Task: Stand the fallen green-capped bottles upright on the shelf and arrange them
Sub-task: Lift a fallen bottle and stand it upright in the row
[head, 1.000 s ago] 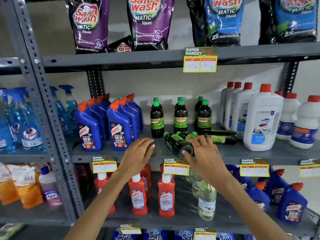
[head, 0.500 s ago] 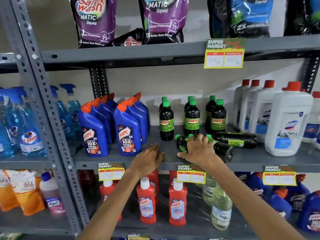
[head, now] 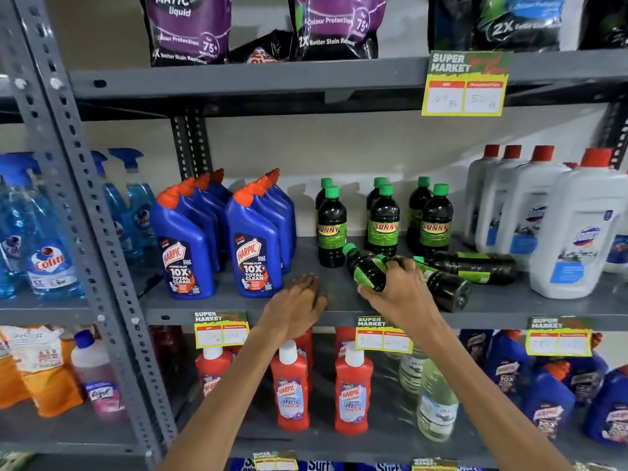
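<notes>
Several dark, green-capped bottles [head: 384,222] with SUNNY labels stand upright in paired rows at the back of the grey middle shelf [head: 543,307]. Three more lie on their sides in front of them. My right hand [head: 399,290] is shut on the nearest fallen bottle [head: 365,268], whose cap points up and left. A second fallen bottle [head: 445,287] lies partly under that hand, and a third fallen bottle [head: 472,266] lies behind it towards the right. My left hand [head: 295,305] rests flat on the shelf's front edge, fingers together, holding nothing.
Blue Harpic bottles [head: 253,246] stand left of the green-capped ones; big white red-capped jugs [head: 577,232] stand right. Spray bottles [head: 44,239] fill the left bay beyond a grey upright post [head: 85,215]. Red bottles [head: 290,385] sit on the shelf below; pouches hang above.
My right hand has closed around the nearest fallen bottle, which has turned so its cap points up-left. The left hand has settled flat on the shelf edge. The camera has moved closer.
</notes>
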{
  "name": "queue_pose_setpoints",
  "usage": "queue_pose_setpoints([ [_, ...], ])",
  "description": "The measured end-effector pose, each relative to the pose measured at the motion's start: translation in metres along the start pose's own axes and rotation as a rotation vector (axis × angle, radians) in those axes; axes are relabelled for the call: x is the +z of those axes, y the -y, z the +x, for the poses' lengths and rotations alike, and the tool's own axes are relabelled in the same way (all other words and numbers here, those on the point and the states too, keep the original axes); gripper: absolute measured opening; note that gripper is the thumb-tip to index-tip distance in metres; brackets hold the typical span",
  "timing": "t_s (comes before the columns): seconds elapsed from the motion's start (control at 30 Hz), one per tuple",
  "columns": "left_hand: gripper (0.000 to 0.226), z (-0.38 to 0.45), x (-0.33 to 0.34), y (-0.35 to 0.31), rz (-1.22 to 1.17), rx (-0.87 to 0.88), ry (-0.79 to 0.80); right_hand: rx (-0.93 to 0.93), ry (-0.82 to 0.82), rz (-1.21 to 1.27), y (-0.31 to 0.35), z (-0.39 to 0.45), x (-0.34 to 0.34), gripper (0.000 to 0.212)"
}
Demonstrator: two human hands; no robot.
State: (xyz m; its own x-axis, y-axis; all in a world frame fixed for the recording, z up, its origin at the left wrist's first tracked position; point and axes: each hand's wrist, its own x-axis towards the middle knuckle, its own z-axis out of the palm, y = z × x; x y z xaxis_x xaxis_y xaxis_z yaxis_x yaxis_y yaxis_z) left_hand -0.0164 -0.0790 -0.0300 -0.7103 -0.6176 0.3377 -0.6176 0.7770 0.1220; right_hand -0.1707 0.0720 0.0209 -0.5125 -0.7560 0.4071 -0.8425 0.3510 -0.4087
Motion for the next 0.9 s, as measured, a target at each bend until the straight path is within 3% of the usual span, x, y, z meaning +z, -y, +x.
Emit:
queue_pose_setpoints([
  [0.4,0.054,-0.004,-0.002,-0.004,0.053,0.024,0.021,-0.048,-0.117,0.784,0.010,0.027,0.025,0.049],
  [0.6,0.056,-0.005,-0.004,-0.005,0.067,0.030,0.018,-0.079,0.058,0.917,0.010,0.051,0.040,0.049],
  [0.9,0.056,-0.004,-0.003,-0.004,0.034,0.023,0.014,-0.084,0.173,1.029,0.001,0.056,0.055,0.059],
])
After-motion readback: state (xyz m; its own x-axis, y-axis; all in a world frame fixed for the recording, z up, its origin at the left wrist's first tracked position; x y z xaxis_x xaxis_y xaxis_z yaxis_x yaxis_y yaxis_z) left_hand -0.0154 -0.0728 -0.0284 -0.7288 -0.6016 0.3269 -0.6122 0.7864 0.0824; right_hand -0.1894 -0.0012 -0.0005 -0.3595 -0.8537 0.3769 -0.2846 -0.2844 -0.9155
